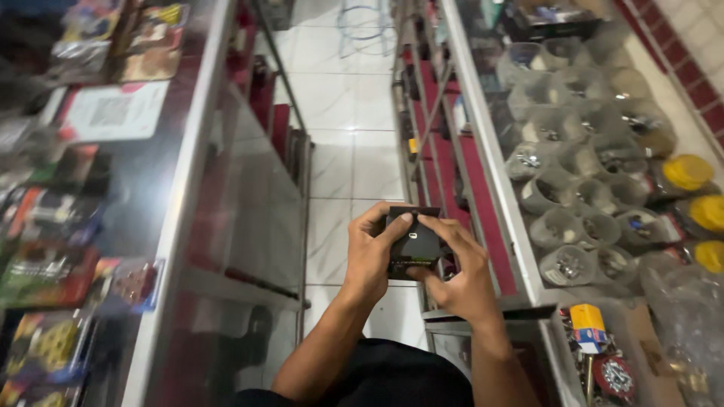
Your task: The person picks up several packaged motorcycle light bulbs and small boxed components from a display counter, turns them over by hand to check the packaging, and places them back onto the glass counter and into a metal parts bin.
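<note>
I hold a small black boxy device [412, 243] with both hands over the aisle between two glass counters. My left hand [371, 256] grips its left side with the thumb laid across the top edge. My right hand [460, 275] wraps the right side and underside, with a finger reaching over the top. A small pale oval mark shows on the face of the black device. Its lower part is hidden by my fingers.
A glass display counter [188, 226] on the left holds coloured packages. On the right, another glass counter [498, 173] carries several clear jars [558, 226] of small metal parts and yellow-lidded jars [688, 172]. White tile floor [354, 113] runs between them.
</note>
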